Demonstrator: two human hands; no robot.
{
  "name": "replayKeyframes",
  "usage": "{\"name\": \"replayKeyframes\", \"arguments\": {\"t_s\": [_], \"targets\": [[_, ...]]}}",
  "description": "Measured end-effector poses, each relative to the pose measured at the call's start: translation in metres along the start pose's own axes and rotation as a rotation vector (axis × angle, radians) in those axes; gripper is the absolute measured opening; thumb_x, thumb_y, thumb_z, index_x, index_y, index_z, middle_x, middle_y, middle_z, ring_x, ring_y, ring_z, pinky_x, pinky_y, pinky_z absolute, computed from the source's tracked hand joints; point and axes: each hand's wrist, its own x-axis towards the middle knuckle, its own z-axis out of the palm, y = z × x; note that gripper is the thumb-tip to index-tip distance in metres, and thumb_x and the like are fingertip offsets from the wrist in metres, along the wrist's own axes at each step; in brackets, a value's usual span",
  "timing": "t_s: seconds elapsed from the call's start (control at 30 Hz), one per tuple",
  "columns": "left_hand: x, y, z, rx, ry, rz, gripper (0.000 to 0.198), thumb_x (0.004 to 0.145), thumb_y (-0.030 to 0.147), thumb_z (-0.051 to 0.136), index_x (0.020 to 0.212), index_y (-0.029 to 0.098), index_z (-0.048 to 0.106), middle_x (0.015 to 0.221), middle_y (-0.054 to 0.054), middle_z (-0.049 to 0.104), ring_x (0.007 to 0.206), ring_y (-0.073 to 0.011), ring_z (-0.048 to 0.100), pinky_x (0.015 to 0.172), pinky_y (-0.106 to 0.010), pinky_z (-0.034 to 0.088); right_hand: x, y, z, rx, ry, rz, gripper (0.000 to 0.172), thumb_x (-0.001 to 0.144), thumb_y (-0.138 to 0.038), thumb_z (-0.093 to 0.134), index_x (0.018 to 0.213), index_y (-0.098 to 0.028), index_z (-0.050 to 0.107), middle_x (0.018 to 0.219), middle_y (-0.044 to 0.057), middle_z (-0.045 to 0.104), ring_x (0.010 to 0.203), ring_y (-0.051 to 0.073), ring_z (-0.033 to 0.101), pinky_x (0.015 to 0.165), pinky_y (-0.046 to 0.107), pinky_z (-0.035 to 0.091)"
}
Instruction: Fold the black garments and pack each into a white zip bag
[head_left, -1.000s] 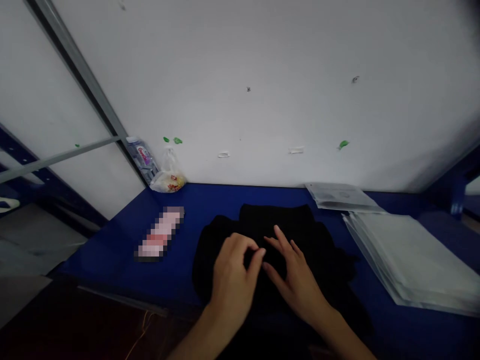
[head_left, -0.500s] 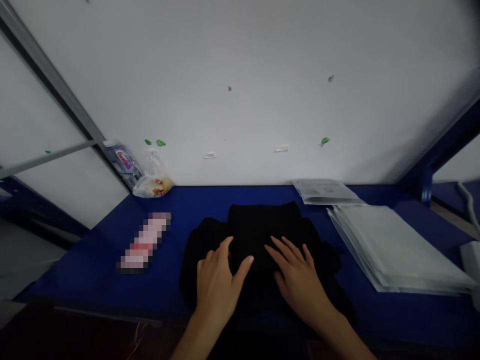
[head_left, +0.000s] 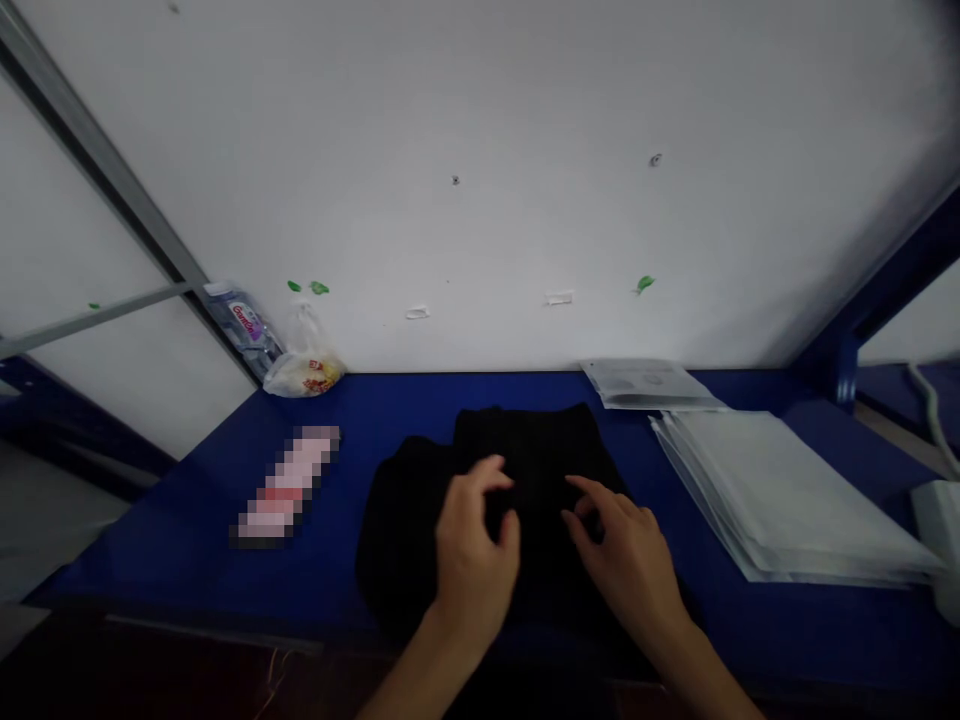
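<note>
A black garment (head_left: 409,520) lies bunched on the blue table (head_left: 187,540), a little in from its front edge. My left hand (head_left: 472,545) rests on the middle of the garment with its fingers curled and its thumb drawn in, pinching the cloth. Just to its right, my right hand (head_left: 630,555) sits on the garment too, its fingers bent down into the fabric. The two hands are a short gap apart.
A stack of clear plastic bags (head_left: 780,490) lies at the right, with a smaller packet (head_left: 645,385) behind it. A water bottle (head_left: 244,325) and a small plastic bag (head_left: 307,370) lean on the white wall at the back left. A blurred pink object (head_left: 289,485) lies to the left.
Half a second ago both hands lay flat with fingers spread on the garment; now their fingers have curled in and gathered the cloth. The view has hardly shifted.
</note>
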Motion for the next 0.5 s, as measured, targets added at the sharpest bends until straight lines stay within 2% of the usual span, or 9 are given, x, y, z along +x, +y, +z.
{"name": "replayKeyframes", "arguments": {"t_s": [0.07, 0.13, 0.23, 0.33, 0.43, 0.5], "targets": [[-0.006, 0.005, 0.013, 0.044, -0.235, 0.139, 0.056, 0.072, -0.001, 0.044, 0.12, 0.027, 0.045, 0.101, -0.003, 0.063, 0.1, -0.0203, 0.058, 0.092, -0.045, 0.045, 0.003, 0.003, -0.002, 0.157, -0.035, 0.128, 0.036, 0.089, -0.03, 0.035, 0.119, -0.021, 0.052, 0.084, 0.005, 0.068, 0.076, 0.022, 0.064, 0.068, 0.037, 0.047], [-0.012, 0.007, 0.021, 0.08, -0.4, 0.179, 0.059, 0.072, -0.002, 0.043, 0.123, 0.028, 0.045, 0.108, -0.003, 0.063, 0.109, -0.0221, 0.055, 0.097, -0.051, 0.041, 0.006, 0.004, -0.003, 0.286, -0.038, 0.241, 0.041, 0.091, -0.037, 0.03, 0.123, -0.022, 0.049, 0.086, 0.005, 0.069, 0.077, 0.022, 0.066, 0.068, 0.035, 0.049], [-0.015, 0.008, 0.021, 0.074, -0.454, 0.137, 0.053, 0.076, 0.004, 0.047, 0.124, 0.028, 0.044, 0.115, -0.003, 0.062, 0.116, -0.0224, 0.051, 0.103, -0.054, 0.035, 0.008, 0.003, -0.005, 0.365, -0.054, 0.292, 0.047, 0.087, -0.045, 0.039, 0.127, -0.021, 0.045, 0.089, 0.005, 0.069, 0.078, 0.022, 0.067, 0.069, 0.034, 0.05], [-0.008, 0.01, 0.009, 0.055, -0.464, 0.108, 0.041, 0.08, 0.019, 0.057, 0.119, 0.028, 0.049, 0.117, -0.003, 0.062, 0.117, -0.0241, 0.051, 0.104, -0.054, 0.034, 0.008, 0.003, -0.002, 0.345, -0.07, 0.262, 0.052, 0.084, -0.042, 0.045, 0.131, -0.021, 0.038, 0.091, 0.006, 0.068, 0.074, 0.022, 0.067, 0.068, 0.035, 0.05], [0.007, 0.013, 0.001, 0.081, -0.496, 0.135, 0.032, 0.087, 0.027, 0.051, 0.119, 0.026, 0.051, 0.122, -0.004, 0.059, 0.121, -0.0229, 0.047, 0.104, -0.05, 0.035, 0.008, 0.005, 0.003, 0.341, -0.058, 0.211, 0.05, 0.086, -0.037, 0.04, 0.133, -0.02, 0.036, 0.091, 0.008, 0.067, 0.079, 0.022, 0.066, 0.071, 0.037, 0.05], [0.02, 0.012, 0.004, 0.141, -0.575, 0.199, 0.036, 0.091, 0.03, 0.045, 0.126, 0.023, 0.046, 0.131, -0.005, 0.053, 0.128, -0.0215, 0.039, 0.105, -0.046, 0.034, 0.008, 0.006, 0.005, 0.339, -0.051, 0.164, 0.049, 0.086, -0.033, 0.038, 0.133, -0.019, 0.035, 0.091, 0.008, 0.067, 0.085, 0.023, 0.065, 0.074, 0.038, 0.049]]}}
